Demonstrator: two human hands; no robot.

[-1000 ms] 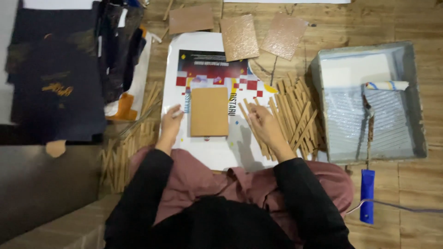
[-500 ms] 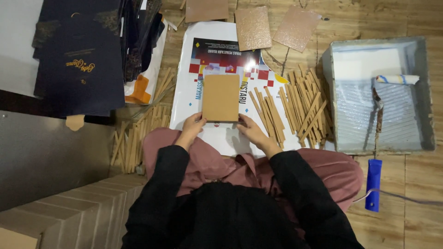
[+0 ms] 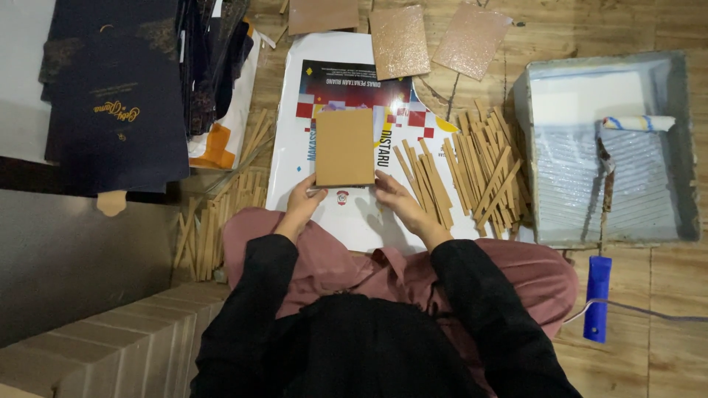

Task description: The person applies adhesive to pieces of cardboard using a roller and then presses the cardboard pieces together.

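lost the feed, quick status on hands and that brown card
Left hand and right hand at near edge of brown card. Card flat on printed sheet. Cardboard strips lie right, apart.

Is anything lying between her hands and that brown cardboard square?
Nothing visible does. The left hand and right hand both have fingertips at the near edge of the brown cardboard square, which lies flat on the printed poster.

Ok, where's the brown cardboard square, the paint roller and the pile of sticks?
brown cardboard square (image 3: pixel 344 147), head view, middle of its face.
paint roller (image 3: pixel 639 123), head view, on its white roller sleeve.
pile of wooden sticks (image 3: pixel 479 166), head view, middle of the pile.
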